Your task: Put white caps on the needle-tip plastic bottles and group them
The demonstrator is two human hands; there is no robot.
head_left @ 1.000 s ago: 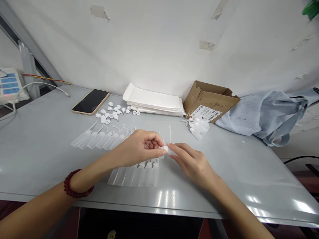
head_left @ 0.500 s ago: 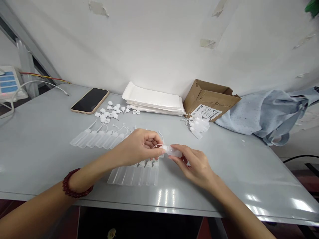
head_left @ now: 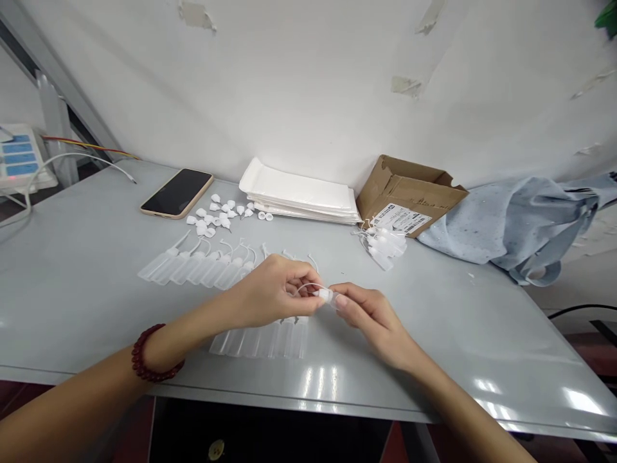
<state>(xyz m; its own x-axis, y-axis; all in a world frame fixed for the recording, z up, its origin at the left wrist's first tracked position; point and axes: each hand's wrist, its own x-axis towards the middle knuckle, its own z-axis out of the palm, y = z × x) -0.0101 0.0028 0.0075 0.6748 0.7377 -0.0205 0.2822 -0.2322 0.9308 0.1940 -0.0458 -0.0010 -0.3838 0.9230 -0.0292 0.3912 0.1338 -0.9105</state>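
Between my hands is a small translucent squeeze bottle [head_left: 328, 296] with a white cap and a thin strap looping from it. My left hand [head_left: 284, 289], a dark red bead bracelet on its wrist, pinches the cap end. Closed round the bottle's body is my right hand [head_left: 369, 315], which covers most of it. Beneath and behind my left hand lie two rows of similar bottles, a front row [head_left: 260, 339] and a back row [head_left: 195, 267] with straps pointing away. Several loose white caps [head_left: 224, 217], some with needle tips, are scattered beyond them.
A phone [head_left: 177, 193] lies at the back left. Along the wall are a stack of white padded envelopes [head_left: 299, 190], a cardboard box [head_left: 412, 193] and pale blue cloth [head_left: 496, 225]. More small bottles [head_left: 384, 244] are heaped before the box. A white cable [head_left: 87, 157] crosses the left corner.
My right hand has shifted its grip toward the cap, with the thumb now over the bottle. My left hand has moved slightly right. The view has tilted a little.
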